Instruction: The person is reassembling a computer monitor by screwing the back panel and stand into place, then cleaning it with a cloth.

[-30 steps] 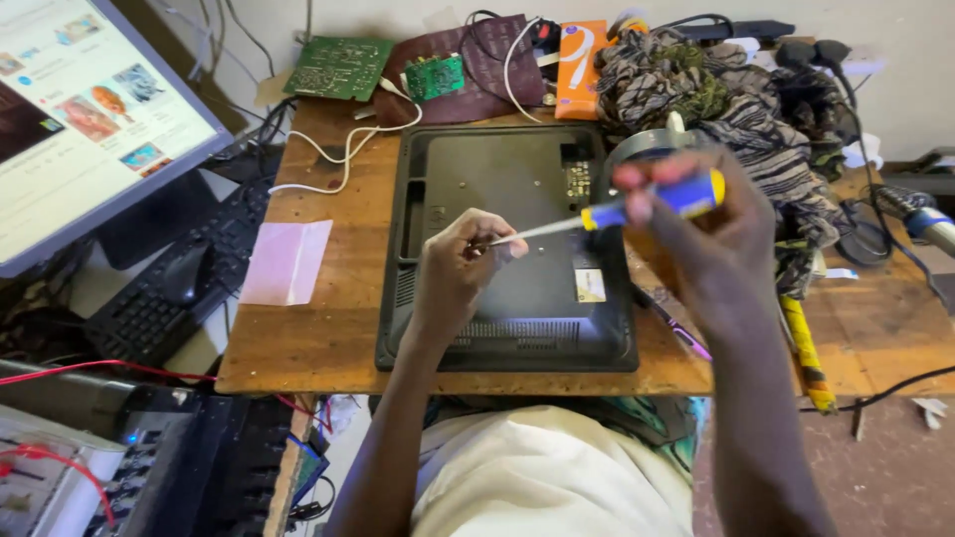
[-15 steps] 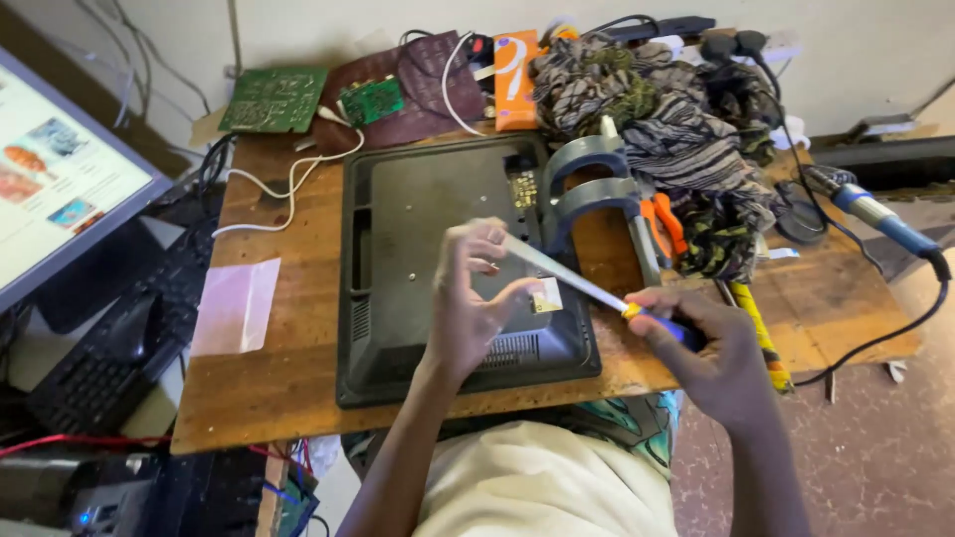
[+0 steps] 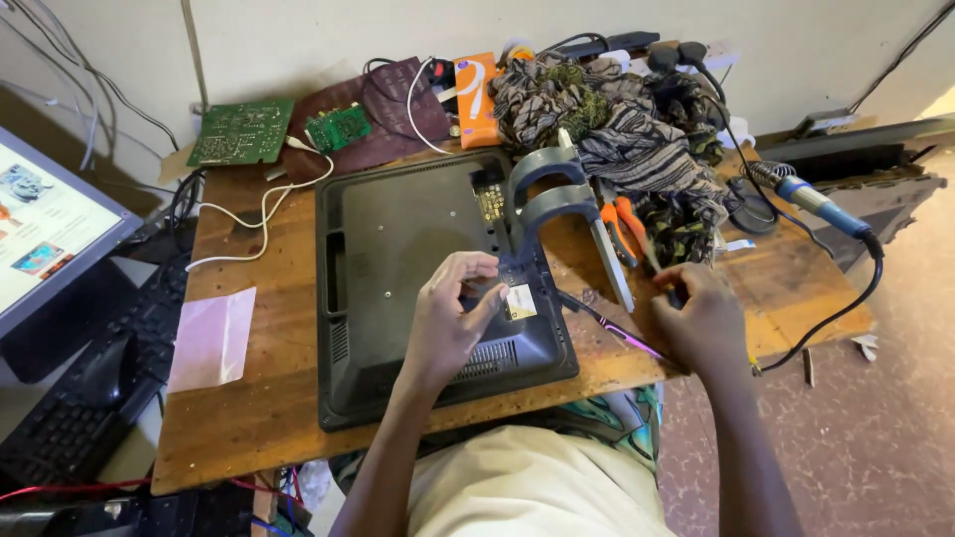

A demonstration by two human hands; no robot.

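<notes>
Left hand (image 3: 450,323) rests on black monitor back panel (image 3: 398,288), fingers curled, thumb and forefinger pinched near small pale label (image 3: 519,301); whether grip encloses anything, cannot tell. Right hand (image 3: 701,316) at 3 o'clock of panel, clenched on desk (image 3: 249,418); contents hidden. Thin purple-tipped tool (image 3: 619,331) lies between hands, just beside right hand. Orange-handled pliers (image 3: 627,224) at 12 o'clock of right hand. Patterned cloth heap (image 3: 617,129) beyond. Soldering iron (image 3: 811,199) at 2 o'clock. Green circuit board (image 3: 242,131) at 11 o'clock. Pink sheet (image 3: 211,338) at 9 o'clock.
</notes>
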